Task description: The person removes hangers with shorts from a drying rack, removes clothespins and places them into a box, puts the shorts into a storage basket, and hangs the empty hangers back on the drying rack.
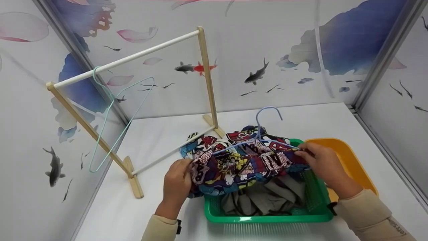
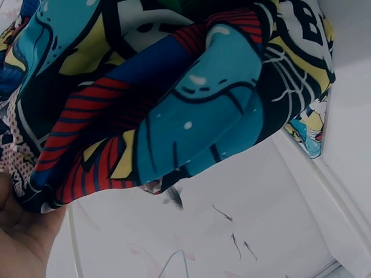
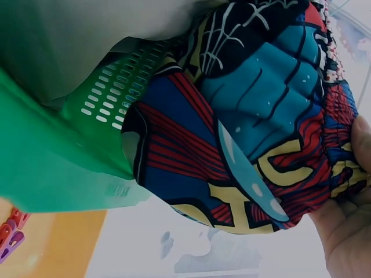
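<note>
A pair of colourful comic-print shorts (image 1: pixel 230 167) with a gathered elastic waistband is stretched between both hands, above the green basket (image 1: pixel 267 219). My left hand (image 1: pixel 177 182) grips the left end of the waistband; in the left wrist view only part of that hand (image 2: pixel 26 237) shows at the edge. My right hand (image 1: pixel 322 164) pinches the right end, near the tip of the blue hanger (image 1: pixel 259 124). The hanger's arms lie along the waistband and its hook points up. Its left tip is hidden by cloth. Crumpled grey-brown cloth (image 1: pixel 267 197) lies in the basket.
At the left stands a wooden rack (image 1: pixel 209 80) with a white rod (image 1: pixel 133 57), from which a mint-green hanger (image 1: pixel 108 124) hangs. An orange tray (image 1: pixel 351 157) sits right of the basket; red and purple clothespins (image 3: pixel 11 234) show in it. Patterned walls enclose the table.
</note>
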`<state>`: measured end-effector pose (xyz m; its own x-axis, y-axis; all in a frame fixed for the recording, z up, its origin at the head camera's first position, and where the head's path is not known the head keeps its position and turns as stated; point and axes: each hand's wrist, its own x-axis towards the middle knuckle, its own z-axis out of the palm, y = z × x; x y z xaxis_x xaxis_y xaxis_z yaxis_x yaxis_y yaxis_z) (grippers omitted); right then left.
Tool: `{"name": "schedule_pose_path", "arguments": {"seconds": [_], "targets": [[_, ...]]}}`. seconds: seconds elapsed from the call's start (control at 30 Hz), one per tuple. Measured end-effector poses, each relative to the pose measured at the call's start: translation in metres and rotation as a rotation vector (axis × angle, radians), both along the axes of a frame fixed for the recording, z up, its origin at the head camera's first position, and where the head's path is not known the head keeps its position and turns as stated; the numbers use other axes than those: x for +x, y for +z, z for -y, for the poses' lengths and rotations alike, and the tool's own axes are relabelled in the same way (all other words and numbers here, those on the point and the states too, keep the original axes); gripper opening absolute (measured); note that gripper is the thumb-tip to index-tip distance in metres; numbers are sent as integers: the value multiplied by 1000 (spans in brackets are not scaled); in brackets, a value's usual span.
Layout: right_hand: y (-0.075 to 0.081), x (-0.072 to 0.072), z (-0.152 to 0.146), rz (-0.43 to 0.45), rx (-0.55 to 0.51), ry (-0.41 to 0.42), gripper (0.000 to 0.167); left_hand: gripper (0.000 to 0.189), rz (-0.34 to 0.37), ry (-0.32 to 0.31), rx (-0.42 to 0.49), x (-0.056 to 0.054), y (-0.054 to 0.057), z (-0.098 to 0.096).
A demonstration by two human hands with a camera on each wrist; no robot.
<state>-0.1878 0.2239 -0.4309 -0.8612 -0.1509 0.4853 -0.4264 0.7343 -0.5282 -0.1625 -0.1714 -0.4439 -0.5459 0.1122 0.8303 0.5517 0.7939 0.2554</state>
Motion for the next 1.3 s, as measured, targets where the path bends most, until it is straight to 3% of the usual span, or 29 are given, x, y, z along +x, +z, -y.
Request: {"name": "schedule_pose_path", "arguments": {"seconds": [0.33,0.57,0.77,1.0,1.3], "targets": [[-4,-1,-4,-135,-8,-23,12,26,201,-3,-67,3,17,-2],[-6,0,-8,-130,-32,-42,13,45,388,-32,-98,1,34,-10],[-6,0,-11,-97,-38,-58,12,47,426,-68,-106,-5,47,-22],[-5,1,-14,-60,-47,-57,10,45,461,-131,-141,-15,54,-33],[-5,-1,-18,-123,-49,-46,15,45,557,-195,-184,-19,61,-46]]}}
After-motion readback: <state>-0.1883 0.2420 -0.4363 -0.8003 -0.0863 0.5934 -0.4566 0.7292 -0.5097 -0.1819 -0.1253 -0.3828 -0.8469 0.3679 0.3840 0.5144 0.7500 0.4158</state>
